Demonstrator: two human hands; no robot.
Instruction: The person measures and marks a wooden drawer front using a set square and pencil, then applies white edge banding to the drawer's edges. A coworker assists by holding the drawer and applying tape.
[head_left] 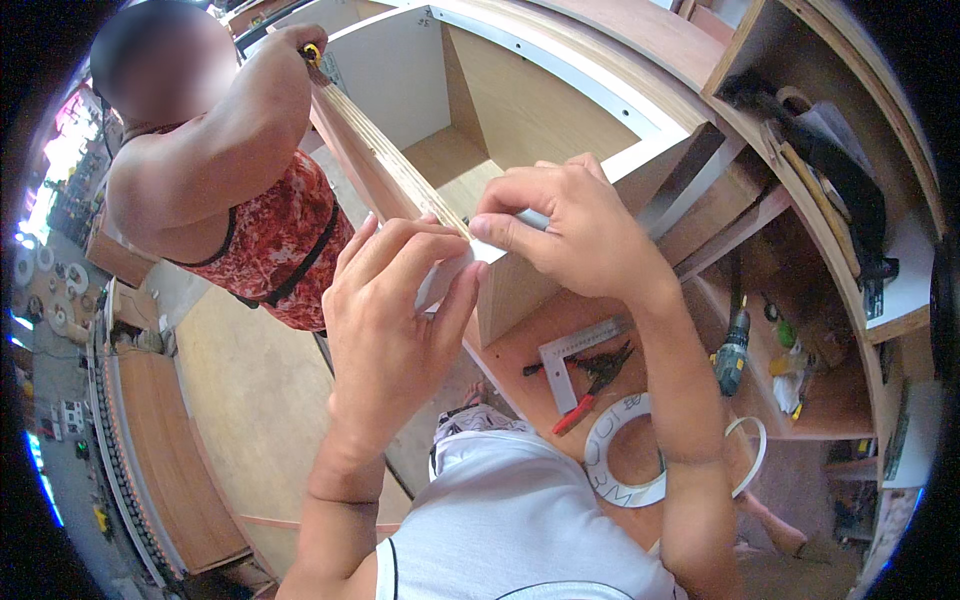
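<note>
A pale layered edge [385, 150] runs from a co-worker's hand to the near corner of an open cabinet box [398, 75]. At that corner my two hands meet. My left hand [395, 285] is closed, thumb and fingers pinching a light grey flat piece [442, 281]. My right hand [570, 225] is curled at the corner, with a whitish bit [533, 218] showing between its fingers; most of it is hidden. At the far end, the co-worker's hand [297, 38] grips a small yellow-and-black tool [312, 54].
The co-worker [225, 150] stands at the left. Below my right arm lie a metal square [560, 372], red-handled pliers [575, 414] and a roll of white banding [597, 470]. A drill [733, 360] is farther right, beside a wooden shelf unit [845, 60].
</note>
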